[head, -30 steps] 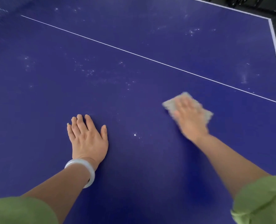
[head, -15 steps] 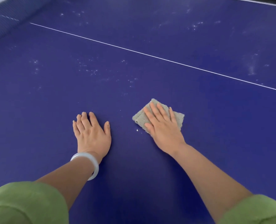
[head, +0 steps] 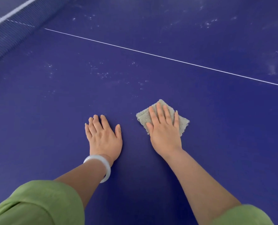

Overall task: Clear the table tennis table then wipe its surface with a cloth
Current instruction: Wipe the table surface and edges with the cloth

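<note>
The blue table tennis table (head: 216, 111) fills the view. A folded grey-beige cloth (head: 143, 117) lies flat on it, right of centre. My right hand (head: 163, 129) presses down on the cloth with straight fingers and covers most of it. My left hand (head: 103, 137) rests flat on the bare surface a little to the left of the cloth, fingers straight, with a pale bangle on the wrist.
The net (head: 13, 30) runs across the top left corner. A thin white centre line (head: 167, 58) crosses the table diagonally. White dust specks (head: 102, 73) dot the surface beyond the hands and further back at the right.
My right hand slid the cloth leftwards from the right side to a spot near my left hand. The left hand stayed planted. The view shifted left, bringing the net into sight.
</note>
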The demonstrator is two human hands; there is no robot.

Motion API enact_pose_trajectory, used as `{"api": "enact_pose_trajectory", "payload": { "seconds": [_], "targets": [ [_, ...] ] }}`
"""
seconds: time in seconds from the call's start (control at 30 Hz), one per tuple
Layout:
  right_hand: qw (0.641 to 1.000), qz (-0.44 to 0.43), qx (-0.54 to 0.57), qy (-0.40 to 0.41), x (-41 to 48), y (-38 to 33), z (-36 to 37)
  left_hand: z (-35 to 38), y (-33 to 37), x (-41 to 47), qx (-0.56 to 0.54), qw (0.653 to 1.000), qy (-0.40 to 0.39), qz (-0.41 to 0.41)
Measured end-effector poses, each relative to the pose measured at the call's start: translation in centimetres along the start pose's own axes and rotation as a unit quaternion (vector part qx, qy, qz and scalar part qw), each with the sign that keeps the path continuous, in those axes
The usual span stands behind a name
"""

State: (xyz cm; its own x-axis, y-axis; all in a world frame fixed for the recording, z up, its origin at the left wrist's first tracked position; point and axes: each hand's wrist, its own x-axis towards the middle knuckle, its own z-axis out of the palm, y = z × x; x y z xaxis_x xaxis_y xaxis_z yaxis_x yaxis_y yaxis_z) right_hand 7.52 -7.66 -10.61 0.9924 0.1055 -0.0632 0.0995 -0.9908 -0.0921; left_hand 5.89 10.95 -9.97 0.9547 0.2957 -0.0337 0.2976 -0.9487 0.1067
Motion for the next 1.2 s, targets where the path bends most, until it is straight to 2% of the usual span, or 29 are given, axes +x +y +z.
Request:
{"api": "enact_pose_trajectory", "payload": {
  "seconds": [0.07, 0.2, 0.27, 0.33, 0.5, 0.63, 0.77, 0.87, 1.0, 1.2],
  "targets": [
    [1.0, 0.018, 0.003, -0.009, 0.6, 2.1, -0.3, 0.0, -0.1, 0.0, -0.004, 1.0, -0.002, 0.001],
    [0.978, 0.206, 0.016, 0.016, -2.5, 8.3, -1.0, 0.1, -0.2, 0.0, 0.001, 1.0, -0.018, 0.007],
    [0.967, 0.249, 0.037, 0.02, -5.5, 7.9, -1.1, 0.1, -0.3, 0.1, 0.01, 1.0, -0.022, 0.012],
    [0.959, 0.279, 0.047, 0.037, -7.6, 3.9, -0.8, 0.0, -0.4, 0.1, 0.019, 0.999, -0.021, 0.016],
    [0.957, 0.284, 0.054, 0.031, -5.5, -8.0, 0.5, -0.3, -0.7, 0.1, -0.003, 0.999, -0.035, 0.017],
    [0.951, 0.303, 0.046, 0.031, -3.6, -9.7, 0.8, -1.0, -1.6, 0.2, -0.108, 0.992, -0.053, 0.042],
    [0.951, 0.305, 0.043, 0.028, -3.5, -9.8, 0.7, -2.5, -6.9, 1.4, -0.273, 0.949, -0.098, 0.128],
    [0.947, 0.315, 0.048, 0.028, -3.5, -10.0, 0.5, -3.5, -13.1, 4.3, -0.215, 0.954, -0.046, 0.202],
    [0.944, 0.32, 0.063, 0.043, -3.4, -10.1, 0.4, -3.9, -18.0, 10.2, -0.102, 0.981, -0.026, 0.164],
    [0.943, 0.328, 0.041, 0.037, -3.3, -10.1, 0.5, -2.7, -18.3, 12.4, -0.042, 0.99, -0.018, 0.135]
  ]
}}
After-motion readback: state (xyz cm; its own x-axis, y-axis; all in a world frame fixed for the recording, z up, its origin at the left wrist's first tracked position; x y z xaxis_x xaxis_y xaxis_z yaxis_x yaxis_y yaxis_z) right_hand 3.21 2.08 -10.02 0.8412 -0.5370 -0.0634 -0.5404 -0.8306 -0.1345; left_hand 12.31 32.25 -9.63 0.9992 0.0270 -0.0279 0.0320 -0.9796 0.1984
